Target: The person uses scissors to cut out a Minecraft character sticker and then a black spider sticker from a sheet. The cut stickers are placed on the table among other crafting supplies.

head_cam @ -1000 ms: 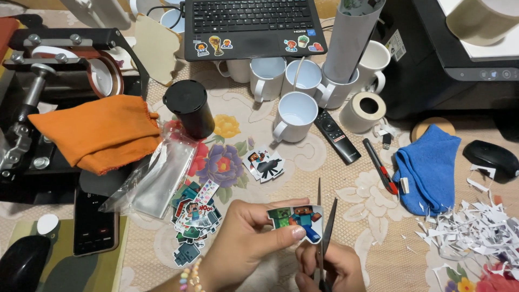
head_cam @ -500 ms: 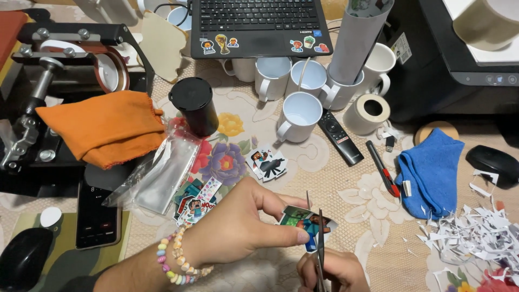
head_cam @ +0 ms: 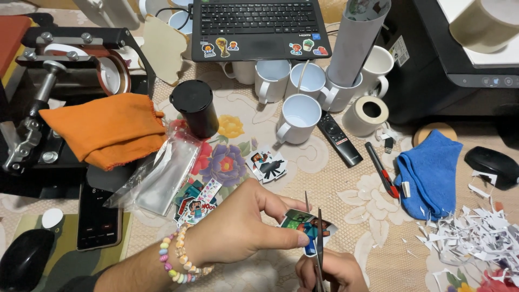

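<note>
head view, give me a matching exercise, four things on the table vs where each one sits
Things:
1. orange cloth
2. blue cloth
3. black phone
4. paper scraps

Places:
A. right of the red-tipped cutter
B. far right, near the bottom edge
C. on the black press at left
D. lower left, below the plastic bag

Pairs: 1-C, 2-A, 3-D, 4-B

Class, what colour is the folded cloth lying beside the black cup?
The folded cloth is orange, seen in the head view.
</note>
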